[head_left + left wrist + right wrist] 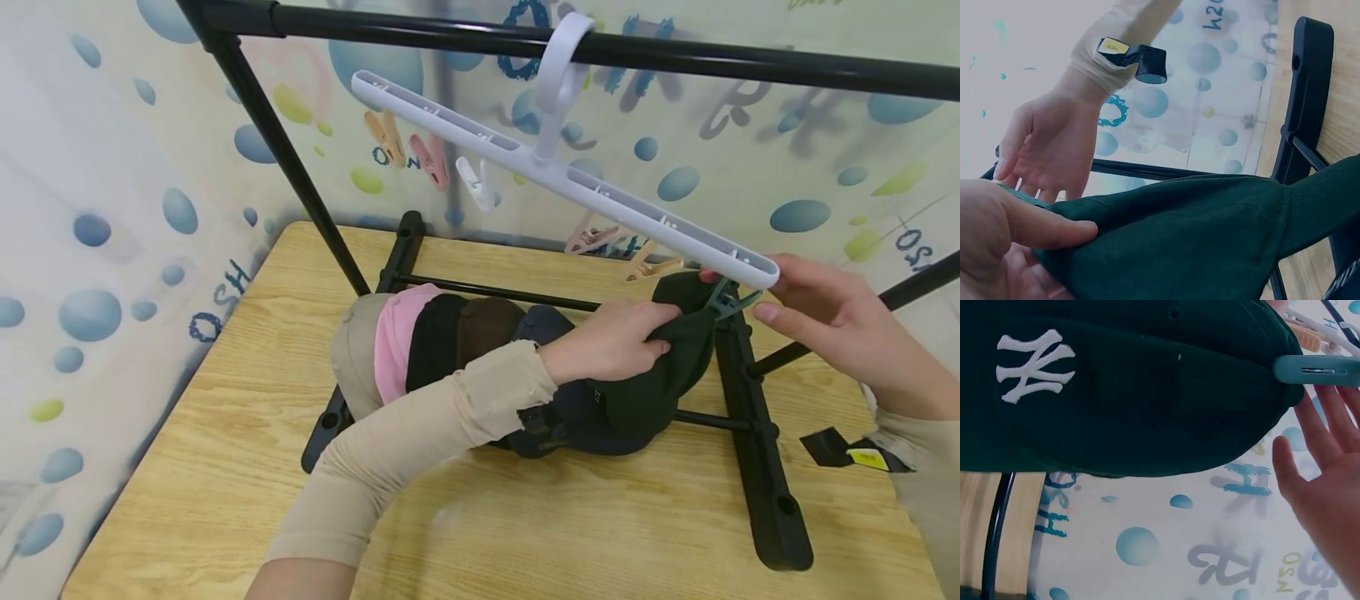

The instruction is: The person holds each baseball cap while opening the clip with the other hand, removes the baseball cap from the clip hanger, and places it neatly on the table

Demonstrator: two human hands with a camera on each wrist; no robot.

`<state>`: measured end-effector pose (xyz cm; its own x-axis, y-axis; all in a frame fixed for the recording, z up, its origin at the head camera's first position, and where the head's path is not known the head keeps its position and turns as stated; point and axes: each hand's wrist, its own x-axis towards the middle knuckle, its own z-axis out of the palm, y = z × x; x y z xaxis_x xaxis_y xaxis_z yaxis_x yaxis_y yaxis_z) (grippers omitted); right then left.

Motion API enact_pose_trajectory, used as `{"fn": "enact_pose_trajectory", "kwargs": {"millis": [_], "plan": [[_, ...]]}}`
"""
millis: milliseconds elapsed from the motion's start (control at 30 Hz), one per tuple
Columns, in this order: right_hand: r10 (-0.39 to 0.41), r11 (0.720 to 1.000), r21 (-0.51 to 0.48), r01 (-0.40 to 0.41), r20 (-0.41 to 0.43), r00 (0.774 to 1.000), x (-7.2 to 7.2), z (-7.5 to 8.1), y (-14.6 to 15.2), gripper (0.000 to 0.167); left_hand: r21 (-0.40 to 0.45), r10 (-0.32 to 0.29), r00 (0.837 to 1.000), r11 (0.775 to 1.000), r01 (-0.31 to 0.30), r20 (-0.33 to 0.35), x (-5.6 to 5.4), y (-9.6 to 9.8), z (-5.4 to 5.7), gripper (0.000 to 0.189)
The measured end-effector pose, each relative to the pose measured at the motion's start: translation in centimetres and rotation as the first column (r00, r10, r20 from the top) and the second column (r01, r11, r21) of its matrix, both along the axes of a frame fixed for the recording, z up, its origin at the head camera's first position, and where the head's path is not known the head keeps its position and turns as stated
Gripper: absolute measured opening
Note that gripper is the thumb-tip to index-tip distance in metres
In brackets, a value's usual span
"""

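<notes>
A dark green baseball cap (660, 367) with a white NY emblem (1036, 365) hangs at the low right end of a pale hanger (558, 177). A green clip (729, 300) bites the cap's edge there. My left hand (611, 342) pinches the cap between thumb and fingers; in the left wrist view the thumb (1054, 226) lies over the cloth. Beside the clip, my right hand (843, 325) has its fingers loosely extended around the hanger's end, thumb apart. In the right wrist view its fingers (1329, 419) reach behind the clip.
The hanger hooks over a black rack bar (420, 32). Along it dangle several clips, including a white one (476, 182) and a pink one (430, 160). Beneath, on the wooden table (217, 400), lies a row of caps: beige (354, 350), pink (393, 342), black, brown and navy.
</notes>
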<state>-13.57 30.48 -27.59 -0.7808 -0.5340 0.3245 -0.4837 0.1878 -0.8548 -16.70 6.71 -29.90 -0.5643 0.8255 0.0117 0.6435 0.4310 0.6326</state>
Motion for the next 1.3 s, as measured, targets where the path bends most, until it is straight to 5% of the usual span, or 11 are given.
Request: {"fn": "enact_pose_trajectory", "kwargs": {"millis": [167, 267, 400, 500, 767, 1100, 1300], "plan": [[0.032, 0.999, 0.008, -0.033, 0.046, 0.998, 0.1, 0.3, 0.3, 0.048, 0.014, -0.023, 1.0, 1.0, 0.023, 0.015, 0.1, -0.1, -0.1, 0.023], [0.015, 0.993, 0.119, -0.019, 0.035, 0.999, -0.2, 0.7, 0.8, 0.049, 0.007, -0.028, 0.999, 1.0, 0.028, 0.03, 0.1, -0.1, -0.1, 0.024], [-0.121, 0.928, 0.358, 0.106, 0.021, 0.992, -0.4, 1.2, 1.6, 0.054, 0.005, -0.025, 0.999, 1.0, 0.025, 0.031, 0.2, -0.1, -0.1, 0.021], [-0.157, 0.899, 0.421, 0.123, 0.048, 0.986, -0.6, 1.4, 2.0, 0.057, 0.005, -0.022, 0.999, 1.0, 0.022, 0.026, 0.2, -0.1, -0.1, 0.018], [-0.113, 0.919, 0.391, 0.058, 0.12, 0.986, -1.2, 1.7, 2.0, 0.055, 0.001, -0.026, 1.0, 1.0, 0.026, 0.014, 0.4, -0.1, 0.0, 0.016], [-0.149, 0.918, 0.388, 0.081, 0.147, 0.978, -0.9, 1.0, 1.5, 0.049, 0.008, -0.012, 1.0, 1.0, 0.012, 0.018, 0.5, -0.3, -0.1, 0.018], [-0.216, 0.924, 0.345, 0.164, 0.118, 0.969, -0.4, 0.8, 0.7, 0.042, 0.006, -0.002, 1.0, 1.0, 0.002, 0.012, 0.7, -0.4, 0.0, 0.021]]}}
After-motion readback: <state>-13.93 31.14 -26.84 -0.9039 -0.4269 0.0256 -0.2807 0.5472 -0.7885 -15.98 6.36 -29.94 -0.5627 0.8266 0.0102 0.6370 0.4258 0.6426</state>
